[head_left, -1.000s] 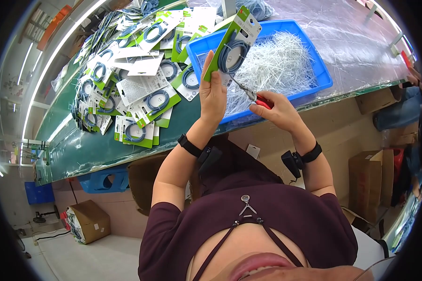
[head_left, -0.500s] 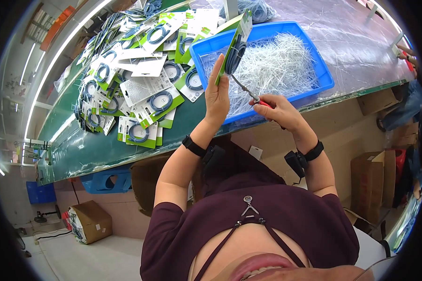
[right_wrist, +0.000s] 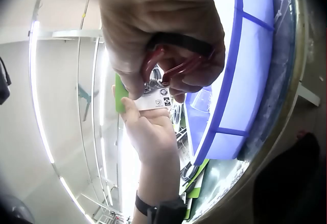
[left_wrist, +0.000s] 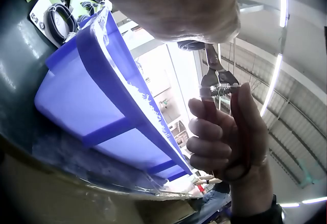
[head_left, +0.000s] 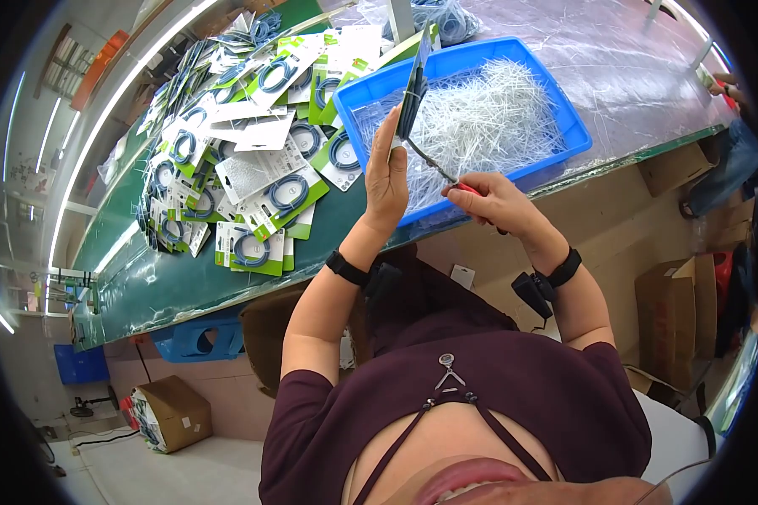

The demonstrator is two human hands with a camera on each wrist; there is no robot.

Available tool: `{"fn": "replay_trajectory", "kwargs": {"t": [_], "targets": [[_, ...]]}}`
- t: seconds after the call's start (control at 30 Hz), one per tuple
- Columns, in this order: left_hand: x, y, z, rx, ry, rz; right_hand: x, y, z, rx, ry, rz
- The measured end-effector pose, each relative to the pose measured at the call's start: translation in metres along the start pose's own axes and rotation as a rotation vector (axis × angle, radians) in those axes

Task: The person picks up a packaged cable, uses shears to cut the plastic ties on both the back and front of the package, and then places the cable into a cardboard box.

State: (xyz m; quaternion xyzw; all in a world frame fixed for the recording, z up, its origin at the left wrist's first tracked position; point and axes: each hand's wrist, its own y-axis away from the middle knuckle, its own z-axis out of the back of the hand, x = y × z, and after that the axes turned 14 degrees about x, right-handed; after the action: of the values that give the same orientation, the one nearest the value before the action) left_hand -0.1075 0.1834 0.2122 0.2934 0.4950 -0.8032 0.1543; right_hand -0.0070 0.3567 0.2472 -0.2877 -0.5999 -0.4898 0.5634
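Observation:
My left hand (head_left: 386, 187) holds a green and white retail card with a coiled blue-grey cable (head_left: 410, 108), upright and nearly edge-on to the head view. The thumb lies against the card (right_wrist: 153, 100) in the right wrist view. In my right hand (head_left: 504, 204) are red-handled snips (head_left: 435, 166), gripped by the handles. Their spring and metal blades (left_wrist: 214, 63) show in the left wrist view, with the tips hidden behind my left hand. In the head view the tips reach the lower part of the packaged cable.
Below the held card a blue tray (head_left: 568, 135) carries a heap of clear plastic strips (head_left: 497, 109). Many carded cables (head_left: 288, 192) are piled to its left on the green table (head_left: 185, 282). A clear bag of cables (head_left: 446, 21) lies behind the tray.
The held card has turned from facing the head camera to nearly edge-on. The snips stay at its lower part, and both hands have shifted only slightly.

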Motion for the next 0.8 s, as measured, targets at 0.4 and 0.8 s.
{"fn": "replay_trajectory", "kwargs": {"t": [0.4,0.8], "targets": [[0.003,-0.006,-0.002,-0.187,1.348,0.441,-0.015,-0.032,0.006,-0.580,-0.465,0.539],[0.013,-0.012,-0.007,-0.065,0.766,0.623,-0.020,-0.058,0.020,-0.620,-0.685,0.606]]}}
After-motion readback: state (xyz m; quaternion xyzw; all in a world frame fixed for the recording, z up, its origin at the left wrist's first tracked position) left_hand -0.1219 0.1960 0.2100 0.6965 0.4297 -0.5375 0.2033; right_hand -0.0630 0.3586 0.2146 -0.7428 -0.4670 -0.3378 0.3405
